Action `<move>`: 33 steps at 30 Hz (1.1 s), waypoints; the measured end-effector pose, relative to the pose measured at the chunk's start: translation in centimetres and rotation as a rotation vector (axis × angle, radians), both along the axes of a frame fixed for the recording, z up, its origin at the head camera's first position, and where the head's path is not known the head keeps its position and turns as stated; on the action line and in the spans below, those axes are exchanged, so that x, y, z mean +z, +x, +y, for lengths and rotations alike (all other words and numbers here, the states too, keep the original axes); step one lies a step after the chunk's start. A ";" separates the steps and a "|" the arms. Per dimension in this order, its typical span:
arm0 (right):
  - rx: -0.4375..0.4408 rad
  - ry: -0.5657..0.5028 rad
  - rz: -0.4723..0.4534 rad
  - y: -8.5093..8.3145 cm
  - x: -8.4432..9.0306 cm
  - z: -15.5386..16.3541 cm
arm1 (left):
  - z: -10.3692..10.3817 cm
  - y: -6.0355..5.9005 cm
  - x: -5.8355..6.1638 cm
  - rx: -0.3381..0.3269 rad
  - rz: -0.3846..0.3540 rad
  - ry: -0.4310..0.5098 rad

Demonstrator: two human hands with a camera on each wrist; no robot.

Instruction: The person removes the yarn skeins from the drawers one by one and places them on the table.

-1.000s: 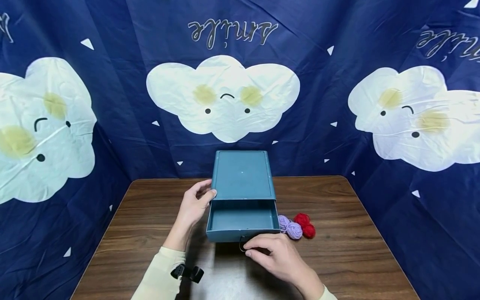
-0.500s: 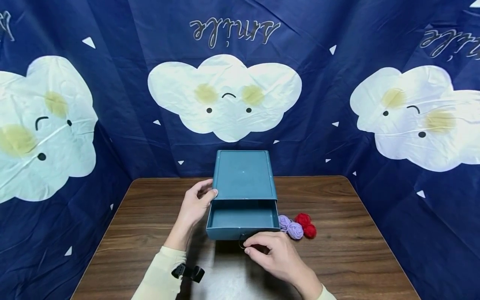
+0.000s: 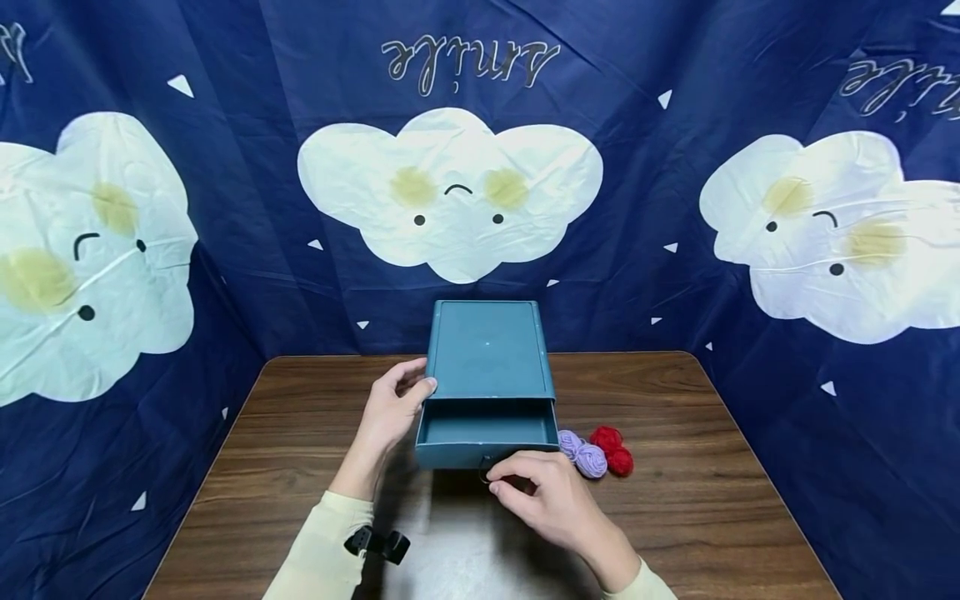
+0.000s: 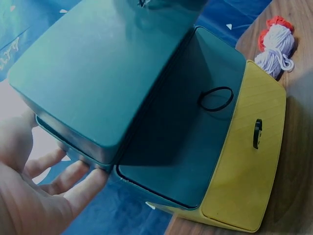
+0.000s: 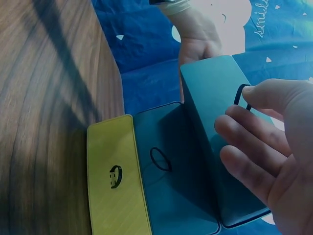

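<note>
A teal drawer cabinet stands on the table, its top drawer partly out and bare on the visible inside floor. Against the cabinet's left side rests my left hand, thumb at the front upper corner and fingers fairly straight. My right hand pinches the drawer's black ring pull between thumb and forefinger; the other fingers lie close to the drawer front. Below, the wrist views show a closed teal drawer and a yellow one, each with a black pull.
To the cabinet's right lie purple yarn balls and red yarn balls on the wooden table. A blue cloth with clouds hangs behind and on both sides.
The top drawer has slid a little way into the cabinet, and my right hand has moved forward with its ring pull. My left hand stays on the cabinet's side.
</note>
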State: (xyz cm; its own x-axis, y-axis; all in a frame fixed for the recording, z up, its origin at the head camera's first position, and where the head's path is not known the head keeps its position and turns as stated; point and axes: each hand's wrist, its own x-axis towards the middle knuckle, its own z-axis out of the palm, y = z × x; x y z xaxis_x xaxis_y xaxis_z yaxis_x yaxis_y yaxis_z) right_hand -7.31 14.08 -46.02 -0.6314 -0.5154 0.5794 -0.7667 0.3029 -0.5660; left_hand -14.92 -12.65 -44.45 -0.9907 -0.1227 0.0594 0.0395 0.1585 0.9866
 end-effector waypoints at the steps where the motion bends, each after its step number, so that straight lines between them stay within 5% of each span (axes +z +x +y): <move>1: -0.008 0.000 -0.008 -0.1 0.0 0.0 | 0.0 0.0 0.0 0.000 -0.001 0.002; 17: -0.100 -0.029 -0.097 -1.8 -0.3 0.0 | 0.4 -0.2 0.2 0.002 -0.008 0.010; 33: -0.141 -0.059 -0.073 -3.5 0.3 -0.1 | 1.0 -0.4 0.4 0.020 -0.006 0.034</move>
State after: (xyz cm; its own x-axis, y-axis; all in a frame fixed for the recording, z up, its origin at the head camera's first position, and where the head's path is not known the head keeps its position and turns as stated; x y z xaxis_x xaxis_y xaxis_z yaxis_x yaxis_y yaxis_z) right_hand -10.85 13.99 -45.75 -0.7365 -0.3854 0.5559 -0.6752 0.3694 -0.6385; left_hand -15.27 -11.68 -44.00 -0.9884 -0.1438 0.0489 0.0307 0.1259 0.9916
